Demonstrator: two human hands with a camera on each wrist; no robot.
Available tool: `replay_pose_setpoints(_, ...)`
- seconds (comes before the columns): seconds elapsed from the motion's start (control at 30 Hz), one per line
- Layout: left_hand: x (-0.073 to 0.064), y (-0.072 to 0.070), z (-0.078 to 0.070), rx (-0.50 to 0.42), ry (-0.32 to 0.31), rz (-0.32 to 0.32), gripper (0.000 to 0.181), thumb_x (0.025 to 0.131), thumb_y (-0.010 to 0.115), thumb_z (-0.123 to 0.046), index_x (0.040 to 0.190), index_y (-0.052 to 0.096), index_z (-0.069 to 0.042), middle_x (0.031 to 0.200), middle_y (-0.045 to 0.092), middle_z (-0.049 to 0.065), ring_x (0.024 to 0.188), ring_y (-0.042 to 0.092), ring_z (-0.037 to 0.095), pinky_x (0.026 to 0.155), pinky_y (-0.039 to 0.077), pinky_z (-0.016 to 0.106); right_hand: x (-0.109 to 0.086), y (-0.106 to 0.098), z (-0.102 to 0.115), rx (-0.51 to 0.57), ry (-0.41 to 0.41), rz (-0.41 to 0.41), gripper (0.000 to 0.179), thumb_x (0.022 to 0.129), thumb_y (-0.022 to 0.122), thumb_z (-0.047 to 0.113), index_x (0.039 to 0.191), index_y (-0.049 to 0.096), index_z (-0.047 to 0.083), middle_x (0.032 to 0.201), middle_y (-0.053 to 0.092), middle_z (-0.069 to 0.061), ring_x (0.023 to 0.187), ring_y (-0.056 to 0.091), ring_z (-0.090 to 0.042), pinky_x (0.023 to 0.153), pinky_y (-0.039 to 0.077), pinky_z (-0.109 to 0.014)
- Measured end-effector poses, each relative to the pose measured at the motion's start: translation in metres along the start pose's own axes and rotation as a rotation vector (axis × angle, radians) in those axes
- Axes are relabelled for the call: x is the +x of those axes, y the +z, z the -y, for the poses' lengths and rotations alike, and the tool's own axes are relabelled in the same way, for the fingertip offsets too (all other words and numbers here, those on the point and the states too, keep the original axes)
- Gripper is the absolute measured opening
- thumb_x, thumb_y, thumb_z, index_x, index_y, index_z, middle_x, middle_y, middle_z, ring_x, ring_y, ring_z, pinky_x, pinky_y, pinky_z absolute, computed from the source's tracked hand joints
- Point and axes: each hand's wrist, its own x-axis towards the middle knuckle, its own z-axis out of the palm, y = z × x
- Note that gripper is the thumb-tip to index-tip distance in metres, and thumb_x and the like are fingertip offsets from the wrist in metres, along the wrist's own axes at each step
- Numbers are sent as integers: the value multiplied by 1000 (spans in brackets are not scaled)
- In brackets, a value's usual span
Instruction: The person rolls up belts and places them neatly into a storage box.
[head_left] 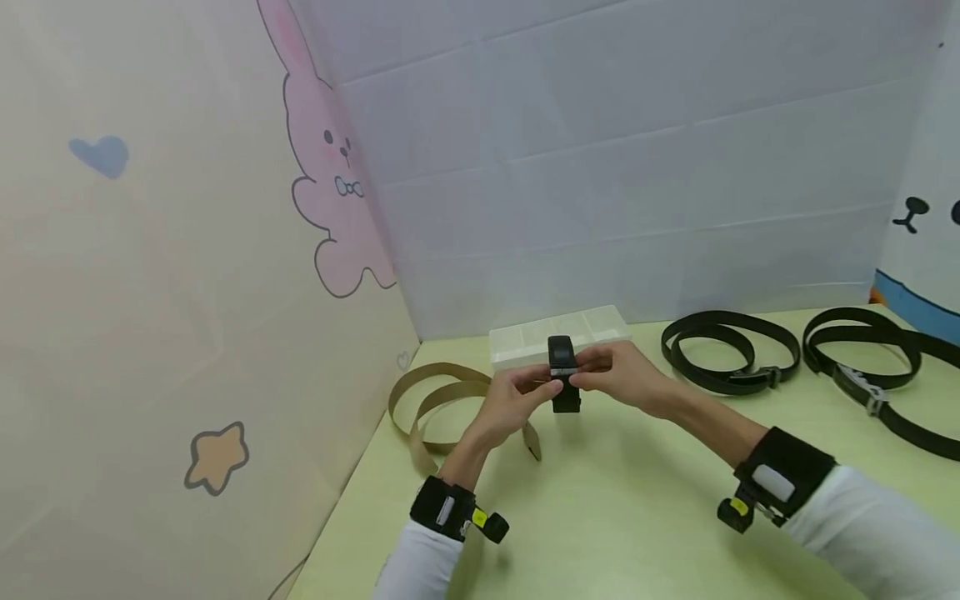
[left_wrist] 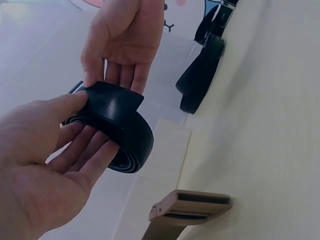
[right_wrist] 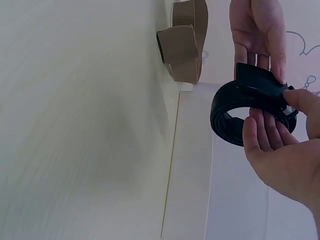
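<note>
A black belt [head_left: 566, 393], rolled into a coil, is held up in front of me between both hands. My left hand [head_left: 512, 406] pinches its left side, thumb on the outer layer and fingers under the coil, as the left wrist view shows. From the right, my right hand [head_left: 621, 377] grips the same coil, its thumb near the buckle end and fingers inside the loop [right_wrist: 255, 107]. In the left wrist view the coiled belt [left_wrist: 117, 117] has a flat end lying over the roll. Below and left of the hands lies a tan webbing belt [head_left: 442, 375], loosely looped.
A white compartment box [head_left: 517, 342] stands behind the hands against the back wall. Two more black belts, one coiled [head_left: 731, 321] and one with a silver buckle [head_left: 873, 400], lie at the right of the pale yellow table [head_left: 615, 517]. A printed sheet [head_left: 187, 317] borders the left.
</note>
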Motion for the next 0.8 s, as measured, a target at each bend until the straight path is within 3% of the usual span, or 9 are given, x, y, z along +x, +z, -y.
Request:
replay_pose_setpoints(0.17, 5, -26, -2, -10, -41, -56, 38, 109, 79, -25, 145, 78, -13, 135, 83, 12, 124, 78, 18, 115, 60, 44, 28, 11, 4, -65, -35, -30, 49, 109, 75, 20, 147, 66, -10, 137, 77, -28, 130, 76, -40, 109, 63, -52)
replay_pose_setpoints(0.43, 33, -65, 1, 165, -8, -112, 36, 108, 79, -16, 143, 76, -7, 129, 80, 19, 118, 79, 30, 99, 64, 39, 82, 20, 6, -93, -103, -11, 40, 111, 72, 13, 144, 67, -9, 134, 77, -27, 127, 75, -41, 109, 62, -51)
replay_pose_setpoints(0.6, 51, -79, 11, 278, 0, -165, 35, 109, 77, -14, 143, 74, -6, 130, 77, 18, 125, 78, 36, 105, 65, 43, 113, 30, 2, -134, -103, -58, 38, 110, 71, 8, 143, 66, -10, 132, 76, -28, 125, 76, -43, 108, 62, -53)
replay_pose_setpoints(0.8, 63, -89, 21, 336, -13, -223, 33, 109, 76, -10, 141, 74, -2, 130, 76, 21, 126, 75, 39, 110, 63, 48, 138, 50, -2, -181, -67, -133, 36, 110, 69, 5, 144, 65, -9, 136, 75, -29, 126, 75, -43, 105, 63, -52)
